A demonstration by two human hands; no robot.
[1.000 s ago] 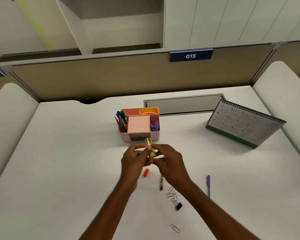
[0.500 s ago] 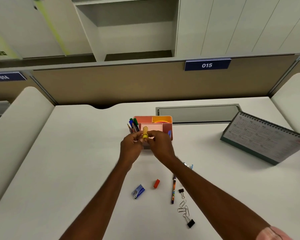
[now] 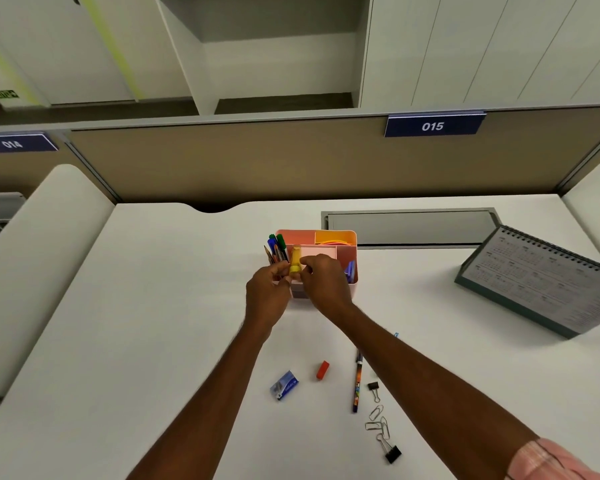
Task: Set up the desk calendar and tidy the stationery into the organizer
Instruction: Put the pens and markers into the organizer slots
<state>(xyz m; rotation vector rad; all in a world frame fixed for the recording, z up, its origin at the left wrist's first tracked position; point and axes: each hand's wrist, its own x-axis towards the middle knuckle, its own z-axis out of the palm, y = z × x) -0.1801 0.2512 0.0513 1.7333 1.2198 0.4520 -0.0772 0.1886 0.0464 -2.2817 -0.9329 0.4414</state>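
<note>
At the centre of the counter (image 3: 153, 306), both hands are meeting over the front edge of the pink organizer (image 3: 353, 289). The left hand (image 3: 267, 292) is pinching the lower end of a yellow marker (image 3: 295, 263) with curled fingers, and the right hand (image 3: 326, 285) is pinching it from the other side. The marker is standing roughly upright, just beside the left compartment, which is already holding upright pens (image 3: 276, 247). Whether its tip is already entering a compartment cannot be told. The desk calendar (image 3: 541, 278) is standing tented on the right of the counter, well apart from the organizer, so that part is looking done. Orange sticky notes (image 3: 333, 239) are sitting in the back-right compartment. Loose stationery is lying on the near counter: a blue box (image 3: 284, 385), a red eraser (image 3: 323, 370), 1 patterned pen (image 3: 357, 386), 2 binder clips (image 3: 392, 453) and a small cluster of paper clips (image 3: 378, 420). A blue object is peeking out from behind the right forearm, too hidden to identify. Judgement: tidying is running at roughly the halfway mark, with the marker going in next and the small items waiting after it.
</note>
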